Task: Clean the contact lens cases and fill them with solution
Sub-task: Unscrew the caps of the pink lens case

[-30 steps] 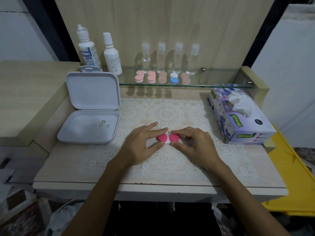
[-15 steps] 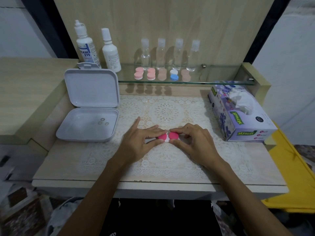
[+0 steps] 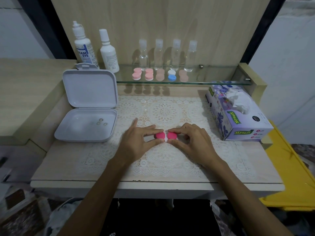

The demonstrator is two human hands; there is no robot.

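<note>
Contact lens case (image 3: 164, 135): two round magenta caps side by side on a white base, lying near the middle of the lace mat (image 3: 163, 113). Left hand (image 3: 136, 142) pinches the left cap between thumb and fingers; index finger points away, straight. Right hand (image 3: 192, 140) pinches the right cap likewise.

Left of mat: white hinged box (image 3: 88, 106), lid up, three small rings in its tray. Right: tissue box (image 3: 237, 113). Far glass shelf (image 3: 213, 79) holds five more lens cases (image 3: 160, 75), four small clear bottles (image 3: 167, 54), two white solution bottles (image 3: 95, 48). Fingers hide parts of the case's edges.
</note>
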